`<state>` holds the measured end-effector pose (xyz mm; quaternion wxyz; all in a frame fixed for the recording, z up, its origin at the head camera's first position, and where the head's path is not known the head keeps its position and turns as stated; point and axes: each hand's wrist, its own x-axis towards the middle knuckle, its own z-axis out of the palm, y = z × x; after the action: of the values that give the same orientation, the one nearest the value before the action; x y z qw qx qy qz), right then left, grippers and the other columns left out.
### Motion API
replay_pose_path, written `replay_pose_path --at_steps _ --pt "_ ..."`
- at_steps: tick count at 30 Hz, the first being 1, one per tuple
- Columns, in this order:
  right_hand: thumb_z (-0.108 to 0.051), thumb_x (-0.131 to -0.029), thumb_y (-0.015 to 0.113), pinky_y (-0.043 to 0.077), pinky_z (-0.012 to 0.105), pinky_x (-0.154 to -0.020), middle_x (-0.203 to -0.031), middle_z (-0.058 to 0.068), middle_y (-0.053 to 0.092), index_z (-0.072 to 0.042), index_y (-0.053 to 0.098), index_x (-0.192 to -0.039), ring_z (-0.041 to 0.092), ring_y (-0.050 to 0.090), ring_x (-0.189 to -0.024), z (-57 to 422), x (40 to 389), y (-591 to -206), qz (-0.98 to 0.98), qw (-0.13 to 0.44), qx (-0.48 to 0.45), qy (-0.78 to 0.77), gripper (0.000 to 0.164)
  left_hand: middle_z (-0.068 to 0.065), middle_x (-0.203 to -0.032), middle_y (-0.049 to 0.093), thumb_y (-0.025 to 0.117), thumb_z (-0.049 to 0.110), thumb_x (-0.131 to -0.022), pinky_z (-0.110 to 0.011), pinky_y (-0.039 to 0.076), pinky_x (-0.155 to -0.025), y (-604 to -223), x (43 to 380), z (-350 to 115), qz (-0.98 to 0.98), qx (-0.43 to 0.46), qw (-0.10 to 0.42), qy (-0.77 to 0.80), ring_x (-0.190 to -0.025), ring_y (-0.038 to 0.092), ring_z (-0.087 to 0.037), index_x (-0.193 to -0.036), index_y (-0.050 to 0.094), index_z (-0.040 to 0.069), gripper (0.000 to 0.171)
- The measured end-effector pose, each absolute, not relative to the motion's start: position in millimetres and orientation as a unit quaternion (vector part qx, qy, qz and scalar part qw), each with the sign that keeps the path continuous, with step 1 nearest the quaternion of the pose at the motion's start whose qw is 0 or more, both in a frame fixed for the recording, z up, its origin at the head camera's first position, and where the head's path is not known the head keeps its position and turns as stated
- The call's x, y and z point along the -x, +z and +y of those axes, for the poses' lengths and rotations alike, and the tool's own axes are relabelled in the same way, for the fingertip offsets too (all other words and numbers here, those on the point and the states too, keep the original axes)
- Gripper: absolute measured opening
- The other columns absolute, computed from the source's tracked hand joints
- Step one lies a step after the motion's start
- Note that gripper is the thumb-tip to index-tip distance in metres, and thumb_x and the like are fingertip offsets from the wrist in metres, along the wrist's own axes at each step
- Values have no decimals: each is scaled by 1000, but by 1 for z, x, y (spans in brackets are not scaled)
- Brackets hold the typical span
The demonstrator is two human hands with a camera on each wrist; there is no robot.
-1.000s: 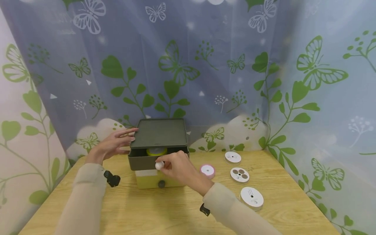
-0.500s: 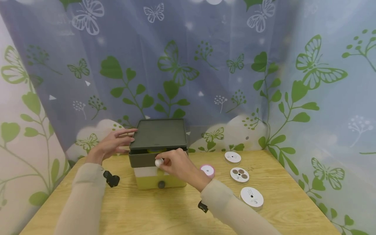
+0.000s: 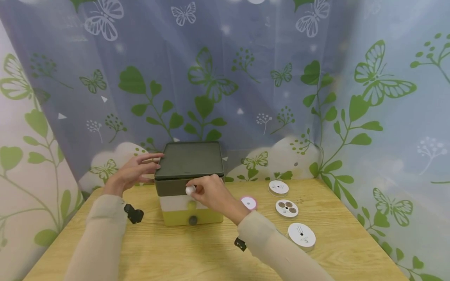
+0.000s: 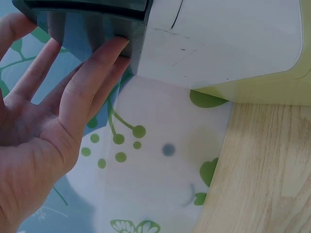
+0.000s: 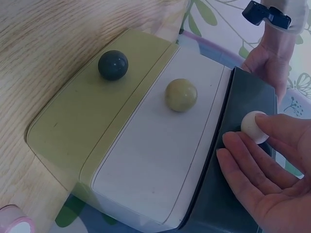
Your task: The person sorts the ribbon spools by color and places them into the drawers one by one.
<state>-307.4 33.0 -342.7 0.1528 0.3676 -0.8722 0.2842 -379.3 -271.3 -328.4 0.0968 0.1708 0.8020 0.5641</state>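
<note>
Wood-grain desk (image 3: 211,253), butterfly curtain (image 3: 168,58) behind, drawer box (image 3: 191,158) at the person's 11 o'clock. I can see the right hand (image 3: 212,195) pinching its white knob (image 3: 190,190) at 6 o'clock; left hand (image 3: 135,175), fingers extended, touches its 9 o'clock side. Spools (image 3: 286,214) sit toward 4.

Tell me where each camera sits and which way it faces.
Head: on the person's head, facing forward and down at the drawer box; left hand, right hand and both sleeves show.
Left wrist: worn there, facing the box's side; left hand shows.
Right wrist: worn there, facing the drawer fronts; both hands show.
Shared: head and right wrist both show the white knob.
</note>
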Motion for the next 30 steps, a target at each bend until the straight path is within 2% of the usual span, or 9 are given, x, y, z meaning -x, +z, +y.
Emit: replay_pose_path --at_steps 4,8,20,30 --pt "-12 -95 76 60 25 -69 -91 9 81 -9 79 -116 18 77 -78 31 310 -343 -875 143 -359 290 22 -28 -165 25 59 28 -107 -59 54 -103 -329 378 -271 801 -170 97 566 -149 31 -52 -163 30 9 66" --pt "-13 -96 75 61 26 -70 -92 8 81 -9 79 -117 19 77 -80 30 312 -342 -880 137 -348 292 22 -28 -166 23 57 28 -107 -60 53 -104 -328 378 -270 800 -172 97 567 -150 30 -51 -163 29 8 66" --pt "-14 -95 75 62 27 -72 -92 8 81 -10 79 -118 19 77 -80 28 315 -343 -883 137 -339 293 23 -28 -166 22 57 28 -108 -51 58 -99 -329 379 -270 797 -170 97 572 -150 30 -51 -164 29 10 65" --pt "-14 -96 75 62 29 -74 -94 9 81 -10 78 -120 19 78 -82 29 314 -344 -883 133 -341 295 25 -25 -169 21 58 25 -107 -43 60 -94 -330 378 -271 790 -173 101 580 -148 33 -46 -163 30 9 65"
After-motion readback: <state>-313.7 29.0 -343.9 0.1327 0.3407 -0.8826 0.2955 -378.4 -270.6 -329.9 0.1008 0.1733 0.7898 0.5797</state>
